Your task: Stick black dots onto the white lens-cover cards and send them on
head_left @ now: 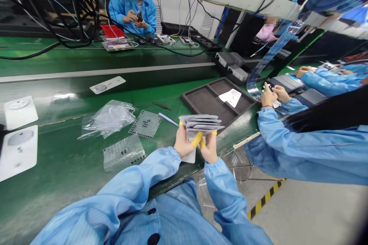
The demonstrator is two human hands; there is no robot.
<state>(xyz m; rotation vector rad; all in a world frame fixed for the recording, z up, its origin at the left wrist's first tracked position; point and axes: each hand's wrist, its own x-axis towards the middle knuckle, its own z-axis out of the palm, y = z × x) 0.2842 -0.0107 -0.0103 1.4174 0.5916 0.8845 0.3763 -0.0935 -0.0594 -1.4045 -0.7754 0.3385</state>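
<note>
Both of my hands grip a stack of several flat grey-white plates (pixel 202 120), held on edge above the near edge of the bench. My left hand (pixel 184 142) closes on the stack's left end. At the right end is my right hand (pixel 209 147), also closed on it. Yellow finger covers show on the fingers and thumbs, and the thumbs meet at the near side. Below my hands, a white plate (pixel 189 156) lies partly hidden. To the left are two clear sheets dotted with small black parts, one nearer (pixel 123 153) and one farther (pixel 146 123).
A black divided tray (pixel 198 101) holds a white plate (pixel 230 97). Left of my hands lie a crumpled clear bag (pixel 110 116), a purple-white stick (pixel 168 119) and dark tweezers (pixel 162 106). White plates (pixel 19 149) lie far left. A co-worker's hands (pixel 270 95) are close on the right.
</note>
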